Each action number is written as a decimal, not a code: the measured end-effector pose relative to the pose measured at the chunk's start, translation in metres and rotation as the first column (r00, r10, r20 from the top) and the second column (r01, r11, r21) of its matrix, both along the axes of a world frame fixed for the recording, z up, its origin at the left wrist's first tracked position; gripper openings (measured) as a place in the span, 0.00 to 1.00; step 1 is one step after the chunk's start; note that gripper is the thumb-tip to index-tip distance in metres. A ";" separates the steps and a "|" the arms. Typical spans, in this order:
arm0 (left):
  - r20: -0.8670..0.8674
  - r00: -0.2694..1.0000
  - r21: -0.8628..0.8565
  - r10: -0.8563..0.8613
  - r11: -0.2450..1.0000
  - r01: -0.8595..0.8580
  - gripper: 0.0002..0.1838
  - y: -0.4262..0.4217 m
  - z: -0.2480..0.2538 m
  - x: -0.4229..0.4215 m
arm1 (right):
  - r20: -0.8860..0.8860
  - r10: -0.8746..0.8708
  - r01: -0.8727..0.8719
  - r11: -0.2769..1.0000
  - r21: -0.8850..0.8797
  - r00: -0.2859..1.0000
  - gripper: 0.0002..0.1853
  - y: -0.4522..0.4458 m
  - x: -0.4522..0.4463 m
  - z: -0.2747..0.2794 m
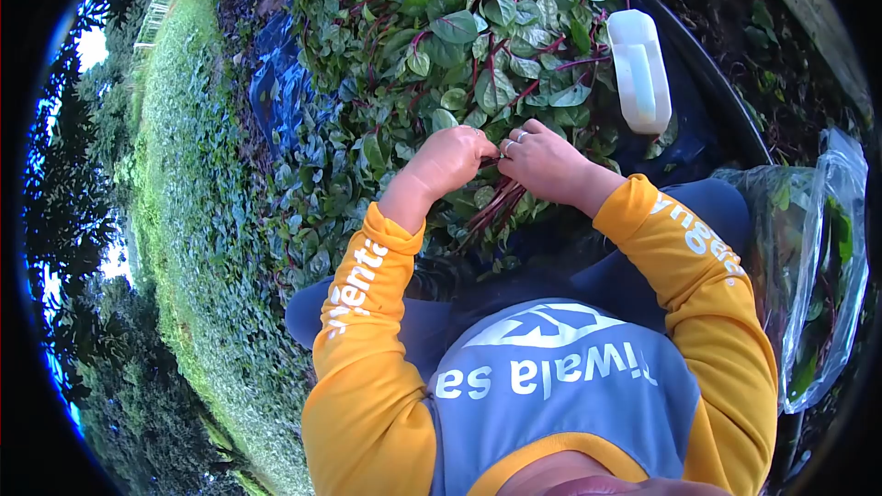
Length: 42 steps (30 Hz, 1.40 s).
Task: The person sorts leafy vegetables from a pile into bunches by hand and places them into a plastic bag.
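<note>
My left hand (450,162) and my right hand (544,162) meet above my lap, fingertips close together. Both are closed at the top of a bunch of dark red stems (496,206), whose cut ends point down toward me. The stems look like Malabar spinach. Fingers hide the exact grip, and whether anything is wrapped round the stems cannot be made out. Rings show on fingers of both hands. Just beyond lies a large heap of leafy green Malabar spinach (459,28) with red stems.
A cut white plastic container (640,83) stands right of the heap, near a curved black rim (712,37). At my right is a clear plastic bag (818,285) with leaves inside. Blue plastic sheeting (276,83) lies left of the heap; low green plants (202,248) spread beyond.
</note>
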State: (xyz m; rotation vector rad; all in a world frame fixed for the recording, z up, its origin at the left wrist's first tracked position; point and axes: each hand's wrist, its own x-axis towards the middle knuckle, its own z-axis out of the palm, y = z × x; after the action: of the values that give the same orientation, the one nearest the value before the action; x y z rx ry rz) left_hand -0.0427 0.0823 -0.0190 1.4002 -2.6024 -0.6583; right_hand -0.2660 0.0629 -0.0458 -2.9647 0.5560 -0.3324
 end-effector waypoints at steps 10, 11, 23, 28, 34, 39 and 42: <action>-0.048 0.881 -0.383 0.471 0.806 -0.452 0.09 0.010 -0.025 0.049 | -0.006 0.102 -0.102 0.994 0.026 0.995 0.05 0.014 0.001 0.015; -0.092 0.787 -0.422 0.610 0.692 -0.585 0.12 0.002 -0.031 0.069 | -0.017 0.122 -0.121 0.992 0.042 0.992 0.05 0.014 0.001 0.018; -0.024 0.940 0.066 0.341 0.938 -0.339 0.19 -0.175 -0.101 -0.132 | 0.609 0.052 0.122 0.963 -0.240 0.791 0.07 0.012 0.022 -0.013; 0.090 0.930 0.204 0.356 0.907 -0.367 0.17 -0.204 -0.088 -0.126 | 0.407 0.003 0.002 1.000 -0.012 0.913 0.07 0.013 0.002 -0.001; -0.192 0.646 0.849 0.739 0.455 -0.269 0.22 -0.177 0.035 -0.015 | 0.041 0.139 -0.142 0.987 0.071 0.989 0.08 0.014 -0.004 0.004; -0.207 0.607 0.804 0.768 0.487 -0.342 0.19 -0.119 0.060 0.045 | -0.012 0.142 -0.139 0.980 0.144 0.990 0.28 0.015 -0.002 0.007; -0.287 0.582 0.764 0.761 0.548 -0.339 0.19 -0.068 0.033 0.055 | 0.068 0.094 -0.098 0.993 0.062 0.993 0.27 0.011 -0.003 -0.002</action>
State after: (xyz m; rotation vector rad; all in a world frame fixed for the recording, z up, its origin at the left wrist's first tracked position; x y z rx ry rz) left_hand 0.0120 0.0138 0.0137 1.7001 -1.2665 -1.6315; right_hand -0.2688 0.0742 -0.0478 -2.8944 0.4069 -0.3917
